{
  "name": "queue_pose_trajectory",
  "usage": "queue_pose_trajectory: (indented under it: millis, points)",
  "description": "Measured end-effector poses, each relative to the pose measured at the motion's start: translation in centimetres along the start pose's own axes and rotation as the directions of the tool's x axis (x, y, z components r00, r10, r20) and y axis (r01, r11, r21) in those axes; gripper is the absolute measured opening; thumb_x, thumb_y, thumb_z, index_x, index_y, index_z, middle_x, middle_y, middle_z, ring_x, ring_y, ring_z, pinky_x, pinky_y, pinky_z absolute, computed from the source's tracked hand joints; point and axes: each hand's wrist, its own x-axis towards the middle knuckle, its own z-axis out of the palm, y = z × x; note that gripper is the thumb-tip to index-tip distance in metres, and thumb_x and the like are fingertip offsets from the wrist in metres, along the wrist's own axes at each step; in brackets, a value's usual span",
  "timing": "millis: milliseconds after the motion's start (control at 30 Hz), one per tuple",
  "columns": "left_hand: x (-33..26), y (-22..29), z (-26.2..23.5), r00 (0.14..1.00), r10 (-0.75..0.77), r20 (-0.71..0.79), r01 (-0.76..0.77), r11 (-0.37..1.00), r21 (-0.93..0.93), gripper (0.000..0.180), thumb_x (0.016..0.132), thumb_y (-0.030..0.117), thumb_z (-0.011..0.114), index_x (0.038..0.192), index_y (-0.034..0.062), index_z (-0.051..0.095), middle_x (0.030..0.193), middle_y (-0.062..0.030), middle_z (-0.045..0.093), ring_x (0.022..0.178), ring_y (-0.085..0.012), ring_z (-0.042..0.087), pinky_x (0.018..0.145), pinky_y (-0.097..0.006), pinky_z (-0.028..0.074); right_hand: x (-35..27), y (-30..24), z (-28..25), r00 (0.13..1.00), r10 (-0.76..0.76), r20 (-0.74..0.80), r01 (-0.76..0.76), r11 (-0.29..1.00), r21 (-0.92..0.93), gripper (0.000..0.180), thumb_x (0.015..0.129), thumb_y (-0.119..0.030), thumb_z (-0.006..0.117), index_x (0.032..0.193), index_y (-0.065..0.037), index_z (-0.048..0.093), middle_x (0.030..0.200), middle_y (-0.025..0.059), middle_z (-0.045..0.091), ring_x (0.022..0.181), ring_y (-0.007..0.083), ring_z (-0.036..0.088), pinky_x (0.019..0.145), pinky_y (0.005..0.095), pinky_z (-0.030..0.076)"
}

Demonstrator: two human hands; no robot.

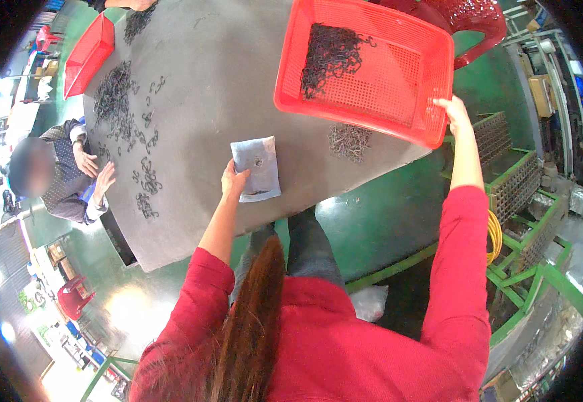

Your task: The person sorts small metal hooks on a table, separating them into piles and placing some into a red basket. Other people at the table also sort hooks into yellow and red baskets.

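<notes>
My left hand (234, 179) grips the near left edge of a flat, pale blue-grey folded cloth (259, 171), thumb on top. The cloth lies on or just above the grey table and has a dark spot near its middle. At the right, my right hand (456, 115) is closed on the rim of a red plastic basket (399, 87) with perforated walls. A heap of small black hooks (332, 59) fills the basket's left part. Below the basket, a small pile of thin grey metal pieces (350, 143) sits on the table; their exact kind is unclear.
Across the grey table (191, 100), black hooks (114, 100) lie scattered at the left. A co-worker (63, 167) has both hands by them. Another red basket (90, 57) stands at the far left edge. Green metal racks (512, 181) and a red chair (469, 27) are at the right.
</notes>
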Motion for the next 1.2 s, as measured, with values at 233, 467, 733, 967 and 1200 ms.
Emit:
queue_pose_trajectory:
  millis: [233, 467, 733, 967, 1200]
  points:
    - [0.9, -2.2, 1.1, 1.0, 0.0, 0.012, 0.001, 0.998, -0.058, 0.057, 0.076, 0.01, 0.068, 0.129, 0.0038, 0.048, 0.117, -0.0154, 0.061, 0.11, -0.0268, 0.058, 0.094, -0.037, 0.044, 6.4, -0.1, -1.2, 0.991, -0.111, -0.073, 0.092, 0.971, -0.223, 0.034, 0.083, -0.017, 0.064, 0.111, 0.002, 0.059, 0.106, 0.0125, 0.066, 0.095, 0.0198, 0.063, 0.086, 0.0358, 0.048]
    - [-0.8, -1.9, 0.0, 1.0, 0.019, -0.014, -0.02, 0.996, -0.085, 0.058, 0.077, 0.008, 0.066, 0.131, 0.0039, 0.046, 0.12, -0.0148, 0.059, 0.111, -0.0253, 0.056, 0.094, -0.035, 0.043, -8.9, 4.9, 7.1, 0.285, -0.874, -0.393, 0.464, 0.484, -0.742, 0.024, 0.09, -0.014, 0.06, 0.108, 0.002, 0.057, 0.104, 0.0159, 0.06, 0.096, 0.0284, 0.058, 0.087, 0.0395, 0.046]
    - [-0.9, -1.2, -1.2, 0.997, 0.005, 0.081, 0.024, 0.937, -0.348, 0.051, 0.082, 0.006, 0.064, 0.128, 0.0029, 0.044, 0.115, -0.0114, 0.059, 0.104, -0.0204, 0.056, 0.092, -0.034, 0.044, -10.2, 15.1, 20.5, 0.74, -0.662, 0.118, 0.488, 0.407, -0.772, 0.112, 0.058, -0.072, 0.067, 0.144, -0.012, 0.03, 0.152, 0.0211, 0.016, 0.141, 0.041, 0.011, 0.109, 0.0632, 0.013]
    - [-1.8, -6.3, -12.1, 0.989, 0.06, 0.134, 0.023, 0.837, -0.547, 0.044, 0.085, 0.001, 0.06, 0.126, 0.0039, 0.043, 0.115, -0.0081, 0.057, 0.106, -0.0186, 0.054, 0.092, -0.034, 0.044, -9.9, 14.5, 26.7, 0.644, -0.682, 0.347, 0.621, 0.2, -0.758, 0.068, 0.069, -0.061, 0.066, 0.131, -0.034, 0.053, 0.148, 0.0018, 0.033, 0.14, 0.0329, 0.02, 0.112, 0.0606, 0.013]
    - [-3.0, -8.3, -22.2, 0.984, 0.148, 0.095, -0.055, 0.773, -0.633, 0.044, 0.086, 0.002, 0.059, 0.128, 0.005, 0.044, 0.119, -0.0068, 0.057, 0.112, -0.0179, 0.053, 0.098, -0.032, 0.037, -18.9, 16.3, 42.4, 0.545, -0.693, 0.472, 0.787, 0.23, -0.572, 0.056, 0.075, -0.049, 0.068, 0.126, -0.027, 0.058, 0.143, 0.0067, 0.041, 0.137, 0.0325, 0.028, 0.112, 0.0559, 0.019]
